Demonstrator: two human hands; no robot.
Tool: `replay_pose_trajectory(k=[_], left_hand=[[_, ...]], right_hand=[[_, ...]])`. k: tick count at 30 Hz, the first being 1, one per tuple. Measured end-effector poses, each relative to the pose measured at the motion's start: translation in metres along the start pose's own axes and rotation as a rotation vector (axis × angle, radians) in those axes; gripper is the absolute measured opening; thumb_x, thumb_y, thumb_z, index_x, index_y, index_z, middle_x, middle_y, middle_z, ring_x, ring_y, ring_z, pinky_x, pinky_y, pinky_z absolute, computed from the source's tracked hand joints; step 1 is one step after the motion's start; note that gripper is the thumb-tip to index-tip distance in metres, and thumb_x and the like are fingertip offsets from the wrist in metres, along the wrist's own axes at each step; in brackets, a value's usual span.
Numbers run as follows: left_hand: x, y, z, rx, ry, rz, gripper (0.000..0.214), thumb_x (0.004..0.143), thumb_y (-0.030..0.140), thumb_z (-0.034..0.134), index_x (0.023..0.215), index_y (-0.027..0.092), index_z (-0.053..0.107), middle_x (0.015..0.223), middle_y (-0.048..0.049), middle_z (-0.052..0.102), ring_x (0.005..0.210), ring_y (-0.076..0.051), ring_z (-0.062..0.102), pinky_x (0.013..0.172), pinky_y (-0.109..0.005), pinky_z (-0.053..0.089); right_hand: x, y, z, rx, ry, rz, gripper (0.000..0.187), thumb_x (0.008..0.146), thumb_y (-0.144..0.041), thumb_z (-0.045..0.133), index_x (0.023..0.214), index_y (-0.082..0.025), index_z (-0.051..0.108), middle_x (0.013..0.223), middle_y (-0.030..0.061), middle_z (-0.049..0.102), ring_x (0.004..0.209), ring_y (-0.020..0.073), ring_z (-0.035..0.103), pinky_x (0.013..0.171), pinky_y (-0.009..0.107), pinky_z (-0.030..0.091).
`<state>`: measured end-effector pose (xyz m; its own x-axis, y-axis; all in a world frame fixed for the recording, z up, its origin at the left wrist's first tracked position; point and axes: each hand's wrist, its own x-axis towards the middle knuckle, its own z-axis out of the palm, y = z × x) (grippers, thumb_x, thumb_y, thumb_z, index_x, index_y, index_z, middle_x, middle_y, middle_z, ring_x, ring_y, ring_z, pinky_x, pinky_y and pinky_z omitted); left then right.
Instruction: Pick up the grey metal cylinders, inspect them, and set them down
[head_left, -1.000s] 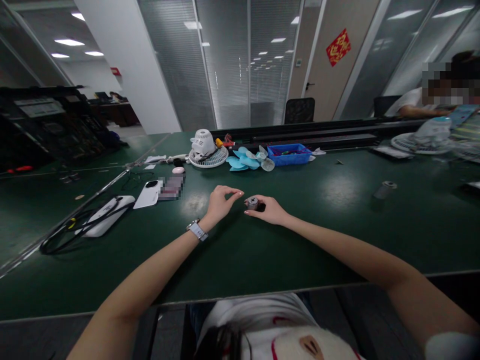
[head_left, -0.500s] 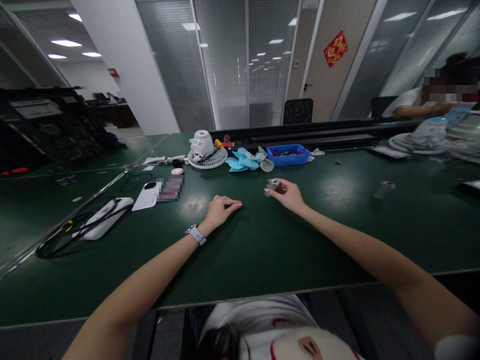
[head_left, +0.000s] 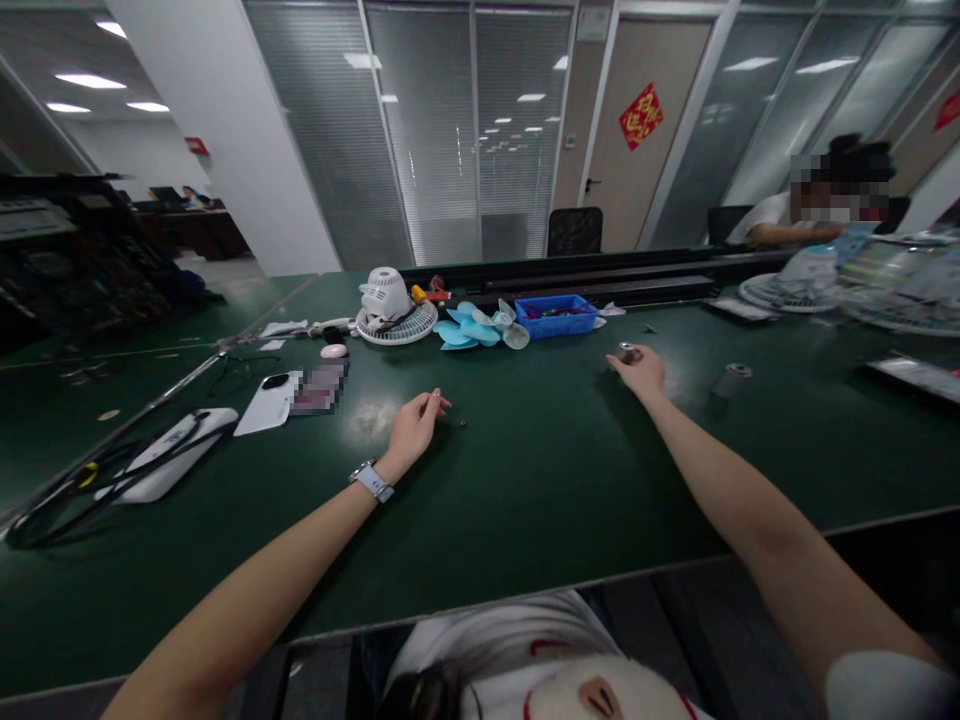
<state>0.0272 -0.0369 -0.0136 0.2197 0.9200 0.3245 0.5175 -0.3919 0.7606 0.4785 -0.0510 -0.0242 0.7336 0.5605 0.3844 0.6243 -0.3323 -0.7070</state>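
My right hand [head_left: 641, 372] is closed around a small silver metal cylinder [head_left: 625, 351], held just above the green table, with its round end up. Farther right a similar grey metal cylinder [head_left: 733, 379] stands upright on the tabletop. My left hand [head_left: 414, 425], with a watch on its wrist, rests on the table with loosely bent fingers and nothing visible in them. Just right of its fingertips lies a tiny dark round piece [head_left: 463, 423], too small to name.
Behind my hands are a white fan body [head_left: 385, 295], light-blue fan blades [head_left: 469, 326] and a blue bin [head_left: 556, 315] of small items. At left lie a phone [head_left: 264, 402] and a white device [head_left: 171, 455] with black cable. A person [head_left: 780, 222] sits far right.
My right hand has carried the metal cylinder rightward, toward the standing one. My left fingers have drawn back from the tiny piece, which now lies uncovered. The view has turned slightly right.
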Motion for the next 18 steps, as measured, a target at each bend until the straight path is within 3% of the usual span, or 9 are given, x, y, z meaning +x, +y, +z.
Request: replay_pose_trajectory(k=[3,5,6,8,10,11,14,18], left_hand=[[0.001,-0.002,0.000,-0.043,0.090,-0.034,0.053,0.094,0.059,0.035,0.087,0.018,0.069,0.078,-0.0051,0.070,0.074,-0.019,0.065,0.066,-0.028,0.044],[0.002,-0.005,0.000,-0.070,0.167,-0.062,0.052,0.094,0.057,0.034,0.086,0.018,0.067,0.077,-0.0052,0.069,0.073,-0.019,0.064,0.066,-0.028,0.044],[0.002,-0.006,0.000,-0.081,0.195,-0.072,0.051,0.095,0.056,0.034,0.086,0.018,0.066,0.076,-0.0051,0.069,0.072,-0.018,0.063,0.066,-0.028,0.044],[0.003,-0.008,0.001,-0.099,0.225,-0.083,0.048,0.095,0.054,0.034,0.085,0.018,0.064,0.076,-0.0046,0.068,0.071,-0.018,0.062,0.066,-0.028,0.045],[0.003,-0.008,0.001,-0.112,0.238,-0.084,0.046,0.096,0.052,0.034,0.083,0.019,0.063,0.075,-0.0041,0.067,0.070,-0.017,0.062,0.067,-0.028,0.045],[0.003,-0.008,0.001,-0.117,0.242,-0.083,0.045,0.096,0.052,0.035,0.083,0.019,0.062,0.075,-0.0038,0.066,0.071,-0.017,0.062,0.067,-0.028,0.045],[0.003,-0.007,0.003,-0.126,0.244,-0.078,0.043,0.096,0.050,0.035,0.082,0.019,0.061,0.074,-0.0033,0.066,0.071,-0.017,0.062,0.069,-0.028,0.045],[0.003,-0.005,0.004,-0.116,0.225,-0.071,0.042,0.096,0.050,0.037,0.082,0.019,0.062,0.075,-0.0039,0.066,0.072,-0.017,0.063,0.069,-0.028,0.045]], right_hand=[[-0.021,-0.028,-0.006,0.006,0.231,-0.122,0.068,0.070,-0.036,0.074,0.131,-0.016,0.052,0.128,0.0164,0.059,0.113,0.0307,0.058,0.096,0.050,0.043],[-0.048,-0.058,-0.008,0.053,0.269,-0.362,0.059,0.076,-0.033,0.069,0.130,-0.016,0.054,0.131,0.0162,0.057,0.120,0.0308,0.054,0.102,0.053,0.037],[-0.066,-0.073,-0.006,0.093,0.175,-0.515,0.051,0.079,-0.032,0.067,0.127,-0.017,0.058,0.128,0.0144,0.061,0.118,0.0296,0.054,0.103,0.051,0.036],[-0.108,-0.103,0.001,0.166,-0.165,-0.797,0.035,0.086,-0.036,0.062,0.118,-0.022,0.066,0.117,0.0092,0.067,0.112,0.0262,0.059,0.100,0.047,0.040],[-0.148,-0.126,0.013,0.181,-0.485,-0.968,0.034,0.089,-0.044,0.060,0.115,-0.026,0.070,0.114,0.0060,0.069,0.109,0.0244,0.060,0.095,0.044,0.043],[-0.165,-0.135,0.020,0.171,-0.587,-1.012,0.036,0.088,-0.049,0.060,0.115,-0.027,0.071,0.115,0.0053,0.069,0.109,0.0242,0.060,0.094,0.044,0.043],[-0.198,-0.151,0.037,0.129,-0.672,-1.036,0.037,0.087,-0.056,0.061,0.109,-0.028,0.074,0.115,0.0050,0.070,0.108,0.0241,0.059,0.094,0.044,0.041],[-0.206,-0.162,0.046,0.129,-0.661,-1.015,0.026,0.089,-0.048,0.063,0.096,-0.029,0.078,0.108,0.0027,0.072,0.100,0.0220,0.061,0.089,0.041,0.042]])
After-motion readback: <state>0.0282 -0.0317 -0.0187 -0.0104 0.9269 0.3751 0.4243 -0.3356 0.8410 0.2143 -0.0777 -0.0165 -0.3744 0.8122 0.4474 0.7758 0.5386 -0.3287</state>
